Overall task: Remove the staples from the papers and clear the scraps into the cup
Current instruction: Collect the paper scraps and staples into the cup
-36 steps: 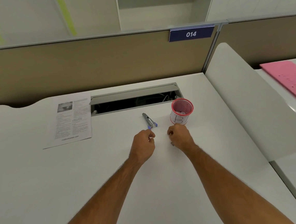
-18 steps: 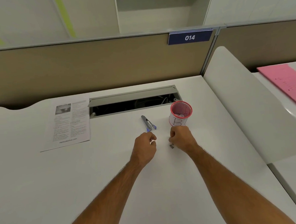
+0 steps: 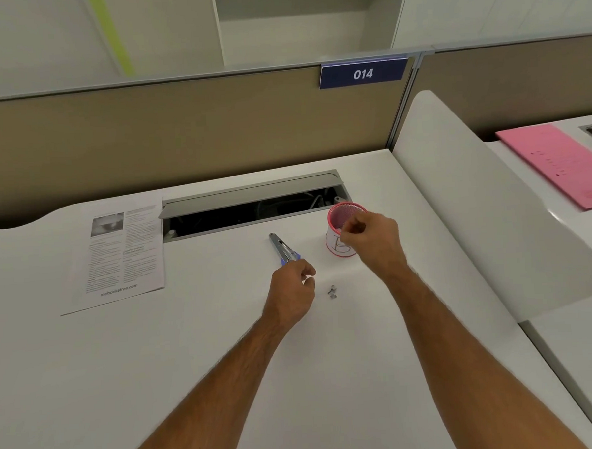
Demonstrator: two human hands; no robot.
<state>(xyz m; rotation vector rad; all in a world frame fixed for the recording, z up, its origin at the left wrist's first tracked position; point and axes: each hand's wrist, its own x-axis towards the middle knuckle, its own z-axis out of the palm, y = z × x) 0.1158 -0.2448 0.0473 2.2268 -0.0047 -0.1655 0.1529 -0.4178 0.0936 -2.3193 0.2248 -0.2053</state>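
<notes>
Head view: right hand (image 3: 374,240) is over the pink cup (image 3: 343,230) rim, fingers pinched; contents indiscernible. Left hand (image 3: 291,289), loosely curled, rests beside the staple remover (image 3: 284,249). Staples (image 3: 332,291) lie on the desk (image 3: 191,350).

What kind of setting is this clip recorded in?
Most likely an open-plan office cubicle. A tan partition carries a blue number plate reading 014, the white desk has a cable hatch let into it, and a rounded white divider separates it from the neighbouring desk.
</notes>
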